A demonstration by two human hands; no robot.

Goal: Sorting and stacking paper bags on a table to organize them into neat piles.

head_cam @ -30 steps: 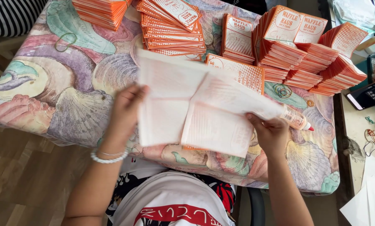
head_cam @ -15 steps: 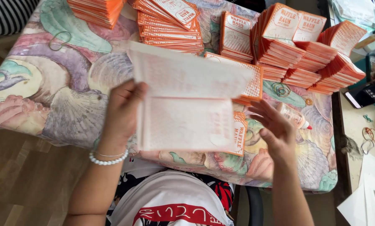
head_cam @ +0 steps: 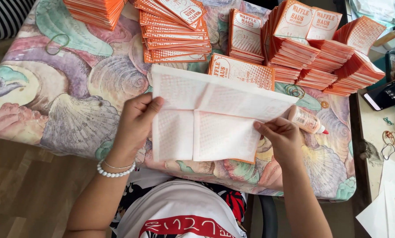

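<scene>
Both hands pinched the sheet [head_cam: 206, 119] flat for folding: left hand [head_cam: 135, 121] at its edge; right hand [head_cam: 282, 137] also gripped a glue bottle [head_cam: 306, 120].

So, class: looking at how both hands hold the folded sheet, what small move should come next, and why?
Probably press the flaps flat: the left hand and right hand pinch the sheet at its edges, its flaps folded in, and the glue bottle lies aside.
</scene>
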